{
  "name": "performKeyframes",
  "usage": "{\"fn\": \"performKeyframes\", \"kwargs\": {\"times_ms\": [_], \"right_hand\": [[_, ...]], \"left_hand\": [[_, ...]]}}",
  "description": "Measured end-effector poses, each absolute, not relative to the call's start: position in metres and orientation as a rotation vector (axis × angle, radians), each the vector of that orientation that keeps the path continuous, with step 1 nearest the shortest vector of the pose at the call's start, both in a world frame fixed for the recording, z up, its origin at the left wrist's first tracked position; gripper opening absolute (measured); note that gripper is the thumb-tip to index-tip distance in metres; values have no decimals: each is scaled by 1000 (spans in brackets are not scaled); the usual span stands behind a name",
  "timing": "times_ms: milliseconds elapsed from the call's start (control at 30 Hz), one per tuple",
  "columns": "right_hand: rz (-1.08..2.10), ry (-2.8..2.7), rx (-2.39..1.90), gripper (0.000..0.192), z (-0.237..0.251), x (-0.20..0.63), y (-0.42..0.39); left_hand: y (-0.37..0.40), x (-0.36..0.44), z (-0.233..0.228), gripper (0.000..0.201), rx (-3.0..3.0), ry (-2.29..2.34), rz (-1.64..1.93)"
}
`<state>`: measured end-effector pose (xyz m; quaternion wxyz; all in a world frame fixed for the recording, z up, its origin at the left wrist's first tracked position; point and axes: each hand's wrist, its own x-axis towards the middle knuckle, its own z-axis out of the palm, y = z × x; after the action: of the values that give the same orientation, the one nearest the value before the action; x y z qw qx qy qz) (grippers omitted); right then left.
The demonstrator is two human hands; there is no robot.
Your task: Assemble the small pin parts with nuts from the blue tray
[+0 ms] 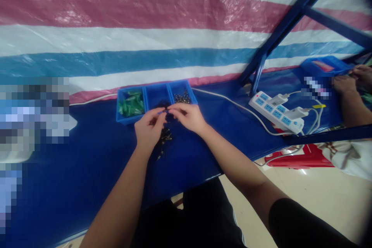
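Head view: your bare left hand and bare right hand nearly meet beside the blue plastic three-compartment tray, fingers curled inward; whether they grasp anything, I cannot tell. Small dark, brass-tinted pieces lie by your left hand on the glossy blue tabletop. Green pieces occupy the left compartment.

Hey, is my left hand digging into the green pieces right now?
No, the left hand is clear of the green pieces, with its fingers close to those of the right hand.
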<state>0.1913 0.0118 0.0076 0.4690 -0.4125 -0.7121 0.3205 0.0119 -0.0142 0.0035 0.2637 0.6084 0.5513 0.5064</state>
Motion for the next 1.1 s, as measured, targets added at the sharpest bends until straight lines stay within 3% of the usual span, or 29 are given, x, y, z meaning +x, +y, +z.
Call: {"fn": "performKeyframes", "kwargs": {"times_ms": [500,1100], "right_hand": [[724,-1758,-987,23,10,190,10],[868,-1718,-1025,29,10,189,8]], "left_hand": [[-14,10,4,28,1642,1518,1356],[-12,9,-2,29,1668,1544,1328]]}}
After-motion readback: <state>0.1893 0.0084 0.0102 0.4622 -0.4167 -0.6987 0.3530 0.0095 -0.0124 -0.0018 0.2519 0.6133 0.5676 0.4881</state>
